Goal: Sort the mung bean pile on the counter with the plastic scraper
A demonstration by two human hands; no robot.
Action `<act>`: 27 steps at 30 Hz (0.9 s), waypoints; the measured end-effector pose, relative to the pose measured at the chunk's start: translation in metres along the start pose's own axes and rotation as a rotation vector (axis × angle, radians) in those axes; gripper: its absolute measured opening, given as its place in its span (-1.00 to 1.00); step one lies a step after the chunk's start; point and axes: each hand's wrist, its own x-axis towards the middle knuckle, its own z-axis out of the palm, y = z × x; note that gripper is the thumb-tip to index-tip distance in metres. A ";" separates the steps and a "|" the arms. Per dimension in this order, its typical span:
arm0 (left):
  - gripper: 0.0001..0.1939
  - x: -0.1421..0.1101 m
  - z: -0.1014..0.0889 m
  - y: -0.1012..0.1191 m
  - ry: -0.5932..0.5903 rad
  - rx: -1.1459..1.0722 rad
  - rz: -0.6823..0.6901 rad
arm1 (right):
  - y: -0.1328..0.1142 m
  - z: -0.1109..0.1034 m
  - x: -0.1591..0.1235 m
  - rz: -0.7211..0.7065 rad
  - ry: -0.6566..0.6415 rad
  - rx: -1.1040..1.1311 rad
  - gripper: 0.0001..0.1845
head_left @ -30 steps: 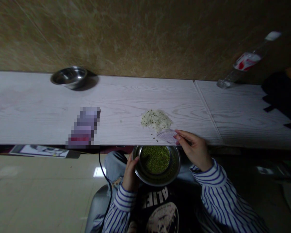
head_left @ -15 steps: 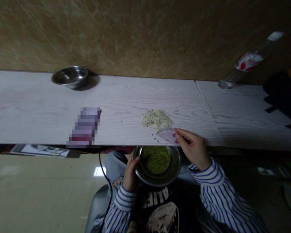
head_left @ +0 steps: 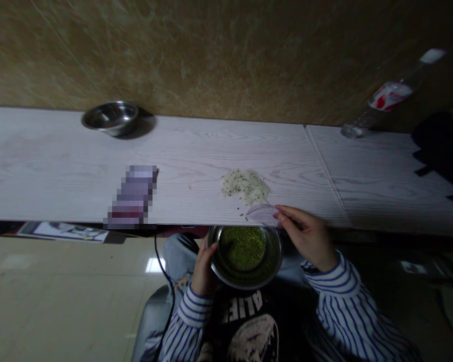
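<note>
A metal bowl (head_left: 275,264) of small green beans (head_left: 243,249), like mung beans, sits at the counter's front edge over my lap. My left hand (head_left: 204,269) grips its left rim, thumb over the edge and fingers hidden beneath. Between thumb and fingertips, my right hand (head_left: 310,235) pinches a thin, translucent purplish plastic piece (head_left: 264,213) with a curved edge. That piece lies low against the counter, at the near side of a pile of white grains (head_left: 246,185) like rice, speckled with darker beans. A few loose beans (head_left: 243,216) lie left of it.
A second metal bowl (head_left: 111,119) stands at the back left of the white counter (head_left: 189,166). A pixelated phone-like object (head_left: 132,196) lies at the front left. At the right are a clear plastic bottle (head_left: 390,96) and a dark item (head_left: 440,148). A black cable (head_left: 169,281) hangs beside my left arm.
My right hand and the plastic piece have shifted slightly right and nearer to me. Some white grains now trail toward the piece. My left hand and the bowl have stayed put.
</note>
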 end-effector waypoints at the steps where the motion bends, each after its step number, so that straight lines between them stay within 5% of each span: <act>1: -0.51 0.000 0.000 0.000 0.005 -0.005 -0.003 | 0.000 0.000 0.000 -0.001 -0.002 -0.001 -0.72; 27: -0.53 0.000 0.000 -0.002 0.027 0.010 0.011 | 0.008 0.000 0.002 0.059 0.076 0.006 -0.65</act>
